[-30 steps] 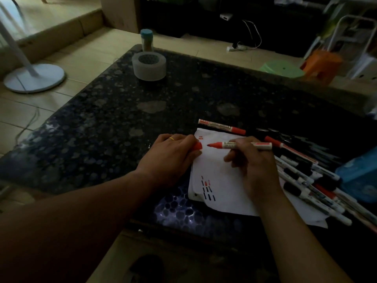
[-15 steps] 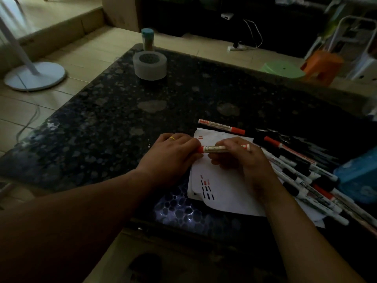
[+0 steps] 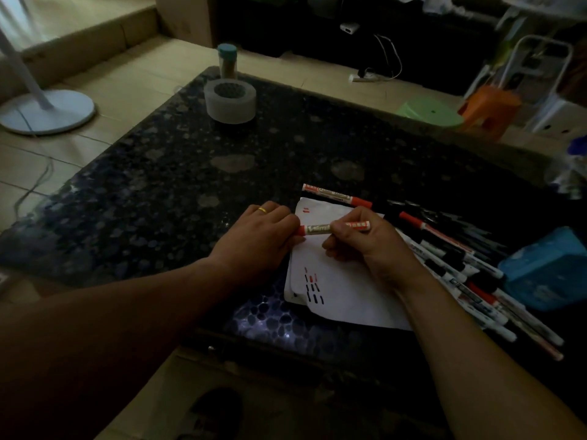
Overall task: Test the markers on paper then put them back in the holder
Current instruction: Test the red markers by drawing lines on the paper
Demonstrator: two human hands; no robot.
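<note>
We hold a red marker level above the white paper; our right hand pinches its barrel, our left hand closes over its red cap end; more markers lie heaped to the right, on the dark stone table.

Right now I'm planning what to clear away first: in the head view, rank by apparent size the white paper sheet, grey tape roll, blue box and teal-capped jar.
1. White paper sheet
2. Blue box, cut off by the frame edge
3. Grey tape roll, farther away, so its true rank against the box is unsure
4. Teal-capped jar, farthest
</note>
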